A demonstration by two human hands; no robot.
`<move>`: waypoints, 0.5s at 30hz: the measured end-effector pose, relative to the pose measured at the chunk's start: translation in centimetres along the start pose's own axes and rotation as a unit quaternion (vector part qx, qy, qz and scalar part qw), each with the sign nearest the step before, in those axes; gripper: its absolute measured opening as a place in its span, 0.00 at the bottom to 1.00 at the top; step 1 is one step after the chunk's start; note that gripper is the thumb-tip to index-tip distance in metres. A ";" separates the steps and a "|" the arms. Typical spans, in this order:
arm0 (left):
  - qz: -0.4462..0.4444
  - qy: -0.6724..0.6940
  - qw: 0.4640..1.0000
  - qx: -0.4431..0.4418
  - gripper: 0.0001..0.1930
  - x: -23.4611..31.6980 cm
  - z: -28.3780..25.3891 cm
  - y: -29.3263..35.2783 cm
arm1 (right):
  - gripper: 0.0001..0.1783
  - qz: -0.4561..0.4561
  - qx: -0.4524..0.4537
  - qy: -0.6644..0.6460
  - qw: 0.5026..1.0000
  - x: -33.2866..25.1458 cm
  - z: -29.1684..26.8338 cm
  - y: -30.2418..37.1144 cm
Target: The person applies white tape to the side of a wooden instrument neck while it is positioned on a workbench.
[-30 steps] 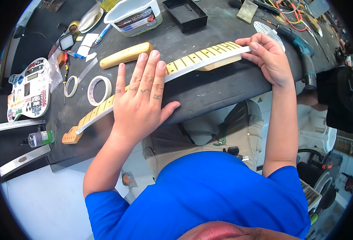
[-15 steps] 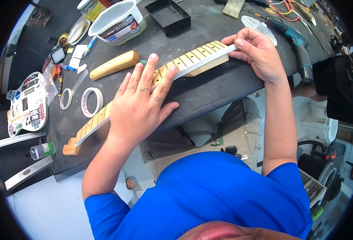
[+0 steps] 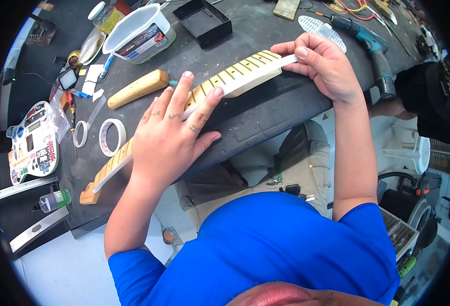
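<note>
A maple guitar neck (image 3: 240,70) lies slantwise along the near edge of the dark workbench, frets facing up and headstock at the lower left. Along its near side runs a strip of white tape (image 3: 289,59), whose far-right end sticks out past the neck. My right hand (image 3: 327,69) pinches that end between thumb and fingers. My left hand (image 3: 166,130) rests open over the middle of the neck, fingers spread, hiding part of the fretboard and tape. Left of the neck are a larger tape roll (image 3: 103,138) and a smaller tape roll (image 3: 76,135).
Beyond the neck lie a rounded wooden piece (image 3: 138,89), a plastic tub (image 3: 151,48) and a black tray (image 3: 209,38). A cordless drill (image 3: 375,48) sits far right. At left are a sticker-covered guitar body (image 3: 33,145), a small bottle (image 3: 55,201) and a metal bar (image 3: 40,228).
The whole view has shifted slightly. My left hand still lies spread on the neck, and my right hand keeps its pinch on the tape end.
</note>
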State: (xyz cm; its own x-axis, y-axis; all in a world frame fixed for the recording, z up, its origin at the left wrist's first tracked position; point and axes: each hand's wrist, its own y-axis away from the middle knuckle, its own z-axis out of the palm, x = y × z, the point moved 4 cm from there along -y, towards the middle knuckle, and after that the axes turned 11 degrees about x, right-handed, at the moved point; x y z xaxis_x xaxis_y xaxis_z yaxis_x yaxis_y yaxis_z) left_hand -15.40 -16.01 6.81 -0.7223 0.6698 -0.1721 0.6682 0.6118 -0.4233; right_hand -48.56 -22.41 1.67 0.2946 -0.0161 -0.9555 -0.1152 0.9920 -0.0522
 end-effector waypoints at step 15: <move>-0.002 -0.013 1.000 -0.003 0.46 0.2 0.2 0.1 | 0.09 -0.006 0.021 0.050 0.998 0.2 0.0 -0.1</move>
State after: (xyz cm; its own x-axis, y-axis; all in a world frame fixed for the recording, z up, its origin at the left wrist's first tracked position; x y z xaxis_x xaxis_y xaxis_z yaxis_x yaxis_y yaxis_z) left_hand -15.48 -15.92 6.56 -0.7291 0.6564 -0.1939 0.6667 0.6171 -0.4180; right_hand -48.44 -22.53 1.46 0.1988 -0.0390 -0.9793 -0.0720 0.9959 -0.0543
